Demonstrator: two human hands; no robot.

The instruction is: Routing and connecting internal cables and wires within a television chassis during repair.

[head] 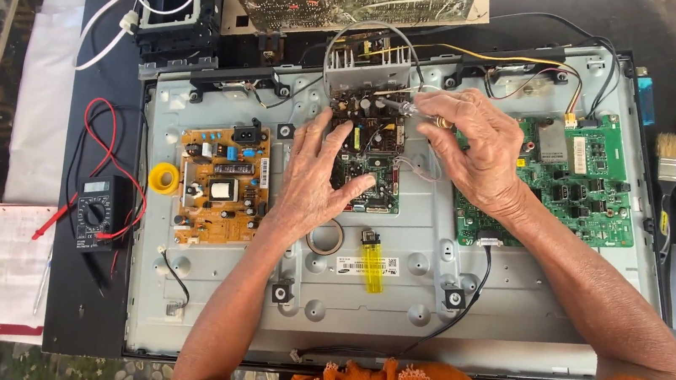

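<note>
Item one: small dark green circuit board crowded with black and silver components (370, 147), lying at the centre of the grey metal back panel of the opened flat television (392, 307), its long axis running away from me toward the finned silver heat sink (358, 69) at its far end.

Item two: my left hand (318, 175). I noted it resting flat on the board's left and near portion, fingers spread and unclenched, grasping nothing, thumb lying across the board's lower right part.

Item three: my right hand (474, 150). I saw its fingers pinched around a slim silver metal-shafted tool (403, 106); I judged it a screwdriver or probe. The shaft lay nearly level, pointing leftward, tip over the board's far edge just below the heat sink. The board lay left of those fingers, and this hand was nearer that far edge.

Adjacent stock: orange-brown power board (222, 185) to the left, large bright green main board (576, 183) to the right, yellow translucent lighter (372, 266) near me, black multimeter with red leads (94, 211) off the panel's left.
</note>
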